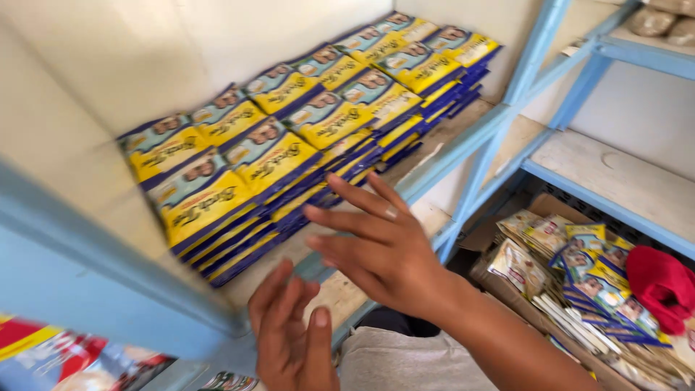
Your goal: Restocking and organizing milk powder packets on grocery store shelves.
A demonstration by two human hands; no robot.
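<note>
packets [275, 156] stacked near the shelf [463, 141] edge; my right hand [380, 250] and left hand [289, 337], fingers spread and empty, could nudge them off, i judge.

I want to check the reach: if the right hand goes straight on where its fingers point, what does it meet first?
Most likely the front stacks of yellow-and-blue packets on the shelf; the right hand seems just short of them.

Bright, even daylight fills the scene with soft shadows under the shelf [463, 141], while motion blur smears the whole picture, heaviest toward nine o'clock and across both hands.
</note>
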